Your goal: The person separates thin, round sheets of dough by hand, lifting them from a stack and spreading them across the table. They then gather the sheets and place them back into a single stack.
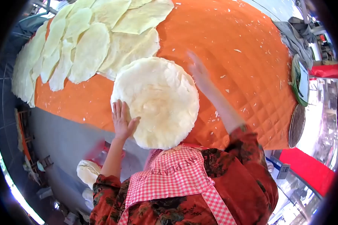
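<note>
Orange quilted cloth [251,75], flecked with crumbs, covers the work surface. Round stack of thin flatbreads [156,101] lies at centre. Left hand [123,120], fingers spread flat, presses its 8 o'clock rim. Right hand [197,69], blurred but seemingly open and empty, is beside its 2 o'clock rim. Judged step: settling the stack; further handling calls for broad, even support. Single sheets [90,45] overlap at 11 o'clock, and a grey cloth [294,35] lies at 2 o'clock.

Flatbread bakery or stall: orange quilted table [251,56], round flatbread [157,101] at centre, thin breads [90,48] spread upper left, dough lumps [87,170] lower left.
</note>
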Action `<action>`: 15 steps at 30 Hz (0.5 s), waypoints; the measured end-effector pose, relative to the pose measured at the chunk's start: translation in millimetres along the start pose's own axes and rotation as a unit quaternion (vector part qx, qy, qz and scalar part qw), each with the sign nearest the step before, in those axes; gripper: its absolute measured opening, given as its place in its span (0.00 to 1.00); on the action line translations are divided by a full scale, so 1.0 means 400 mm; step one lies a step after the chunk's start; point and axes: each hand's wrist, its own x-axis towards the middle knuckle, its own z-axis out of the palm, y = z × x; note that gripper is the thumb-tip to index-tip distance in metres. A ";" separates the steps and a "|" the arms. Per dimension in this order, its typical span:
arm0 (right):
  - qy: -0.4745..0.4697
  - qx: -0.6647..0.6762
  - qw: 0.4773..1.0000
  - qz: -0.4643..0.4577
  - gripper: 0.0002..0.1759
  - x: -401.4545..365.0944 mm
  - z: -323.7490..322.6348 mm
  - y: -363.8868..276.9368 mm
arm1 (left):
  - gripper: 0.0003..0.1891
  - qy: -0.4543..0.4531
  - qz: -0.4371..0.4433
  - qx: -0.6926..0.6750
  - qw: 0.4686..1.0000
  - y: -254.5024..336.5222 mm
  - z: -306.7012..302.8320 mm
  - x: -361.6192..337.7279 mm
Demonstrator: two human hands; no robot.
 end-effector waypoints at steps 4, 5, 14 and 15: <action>0.124 0.163 0.974 0.094 0.35 -0.370 -0.026 0.108 | 0.35 0.014 0.015 -0.296 0.955 -0.082 -0.021 -0.010; 0.151 0.175 0.969 0.091 0.36 -0.414 0.015 0.119 | 0.31 0.047 0.009 -0.331 0.942 -0.075 -0.042 -0.006; 0.216 0.280 0.934 0.057 0.35 -0.406 0.241 0.028 | 0.36 0.049 0.090 -0.220 0.970 -0.185 -0.025 -0.014; 0.222 0.270 0.934 0.068 0.35 -0.411 0.242 0.017 | 0.37 0.042 0.095 -0.218 0.970 -0.191 -0.030 -0.014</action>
